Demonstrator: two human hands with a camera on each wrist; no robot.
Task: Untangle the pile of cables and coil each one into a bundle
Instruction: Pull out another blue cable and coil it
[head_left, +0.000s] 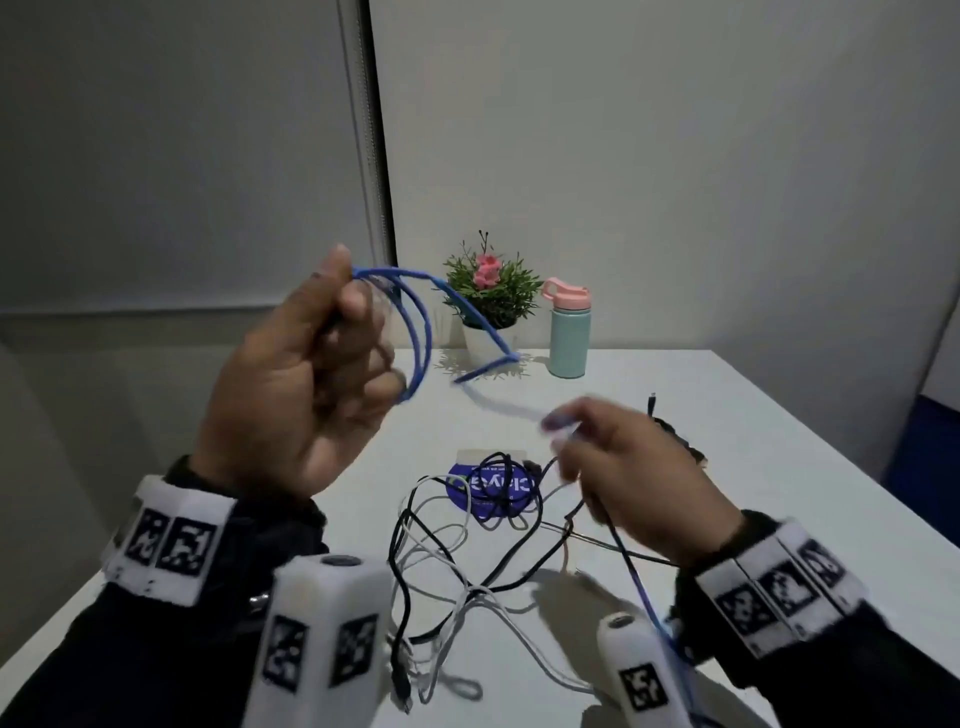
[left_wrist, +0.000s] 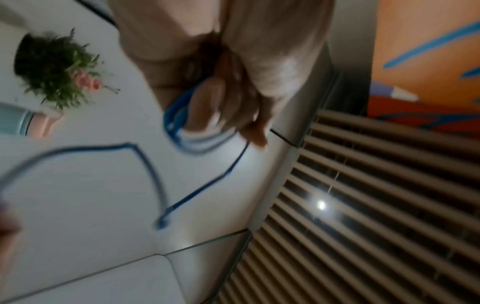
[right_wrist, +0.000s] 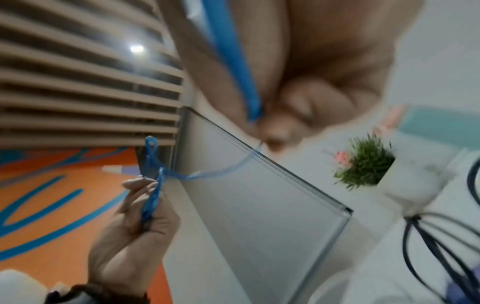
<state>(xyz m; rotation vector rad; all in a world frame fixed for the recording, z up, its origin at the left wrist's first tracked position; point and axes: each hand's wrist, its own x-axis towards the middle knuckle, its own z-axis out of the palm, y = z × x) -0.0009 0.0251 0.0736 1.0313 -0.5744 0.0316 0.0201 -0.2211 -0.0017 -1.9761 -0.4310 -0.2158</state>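
Black and white cables (head_left: 457, 561): tangled on table (head_left: 727, 415). Blue cable (head_left: 415, 332): coiling underway, loops gripped by left hand (head_left: 306, 374), right hand (head_left: 628, 467) pinching slack; next, another loop.

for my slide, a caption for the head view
Left hand holds blue cable loops while right hand feeds more.

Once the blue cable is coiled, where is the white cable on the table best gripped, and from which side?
Probably at its small end loop by the table's near edge, coming from above. That loop of the white cable lies flat and mostly free, while its middle crosses the black cables. The left hand and right hand hold the blue cable.
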